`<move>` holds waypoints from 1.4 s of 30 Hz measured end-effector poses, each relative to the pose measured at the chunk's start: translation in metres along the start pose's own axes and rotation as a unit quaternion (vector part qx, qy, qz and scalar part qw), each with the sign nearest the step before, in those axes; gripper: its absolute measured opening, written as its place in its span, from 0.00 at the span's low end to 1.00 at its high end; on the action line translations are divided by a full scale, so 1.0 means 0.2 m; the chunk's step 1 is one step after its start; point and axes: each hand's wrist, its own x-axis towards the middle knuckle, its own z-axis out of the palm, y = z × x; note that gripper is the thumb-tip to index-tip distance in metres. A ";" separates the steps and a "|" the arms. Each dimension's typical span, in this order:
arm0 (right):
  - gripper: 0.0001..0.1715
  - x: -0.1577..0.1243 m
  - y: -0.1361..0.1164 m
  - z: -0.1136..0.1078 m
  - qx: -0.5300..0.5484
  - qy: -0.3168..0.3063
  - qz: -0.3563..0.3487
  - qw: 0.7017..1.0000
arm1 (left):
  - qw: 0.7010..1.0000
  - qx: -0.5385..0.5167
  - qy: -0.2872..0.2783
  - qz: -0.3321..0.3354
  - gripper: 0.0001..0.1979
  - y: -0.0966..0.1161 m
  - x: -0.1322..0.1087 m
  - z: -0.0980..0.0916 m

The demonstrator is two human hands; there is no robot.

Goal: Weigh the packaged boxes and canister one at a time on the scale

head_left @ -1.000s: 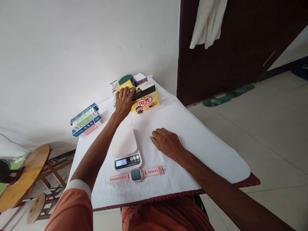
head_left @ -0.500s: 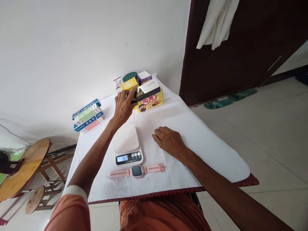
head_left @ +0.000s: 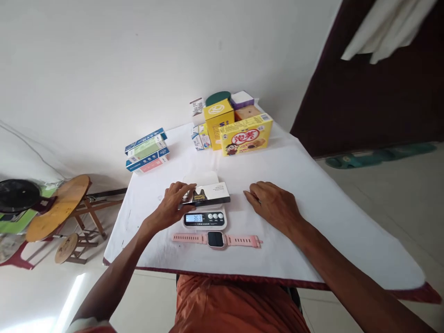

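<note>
My left hand (head_left: 175, 203) grips the left end of a flat black-and-white box (head_left: 211, 193) lettered "Bamboo Charcoal". That box is over the plate of a white kitchen scale (head_left: 222, 225); whether it touches the plate I cannot tell. The scale's display appears to read 363. In front of the scale, a smartwatch with a pink strap (head_left: 215, 239) lies stretched out flat. My right hand (head_left: 274, 203) rests on the white cloth to the right of the scale, fingers curled in and nothing seen in them.
Behind the scale stand a yellow puff-snack box (head_left: 247, 135), a taller yellow box (head_left: 218, 122), a green round lid (head_left: 218, 97) and a purple-and-white box (head_left: 242, 99). Several slim boxes (head_left: 147, 152) are stacked at the left. A wooden stool (head_left: 67, 247) stands beside the table.
My left hand has brought the black-and-white box from above the yellow boxes down over the scale. The view has shifted left. My right hand stays curled on the cloth.
</note>
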 end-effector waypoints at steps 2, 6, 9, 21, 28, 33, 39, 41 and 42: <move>0.21 -0.01 0.01 0.01 0.004 0.020 -0.010 1.000 | 1.000 0.014 0.006 0.010 0.34 0.02 0.01 -0.01; 0.22 -0.02 0.02 0.01 0.012 0.035 -0.022 0.999 | 0.999 0.045 0.002 0.016 0.26 0.06 0.04 -0.02; 0.23 -0.02 0.02 0.01 0.013 0.037 -0.029 0.999 | 0.999 0.052 0.003 0.008 0.18 0.04 0.03 -0.05; 0.23 -0.02 0.03 0.03 0.009 0.079 -0.040 0.996 | 0.934 0.162 0.211 -0.240 0.20 -0.71 0.37 -0.73; 0.24 -0.02 0.04 0.05 0.008 0.101 -0.051 0.994 | 0.923 0.159 0.158 -0.313 0.21 -0.88 0.50 -0.74; 0.21 -0.01 0.03 0.05 -0.006 0.105 -0.049 0.993 | 0.924 0.164 0.181 -0.293 0.35 -0.83 0.52 -0.73; 0.19 0.00 0.01 0.02 -0.012 0.031 -0.005 0.999 | 0.957 0.171 0.204 -0.114 0.35 -0.46 0.72 -0.54; 0.18 0.00 0.00 0.01 -0.011 0.013 0.007 1.000 | 0.969 0.161 0.182 -0.043 0.34 -0.30 0.84 -0.43; 0.18 0.00 0.00 0.00 -0.010 0.005 0.009 1.000 | 0.973 0.154 0.173 -0.017 0.35 -0.23 0.90 -0.39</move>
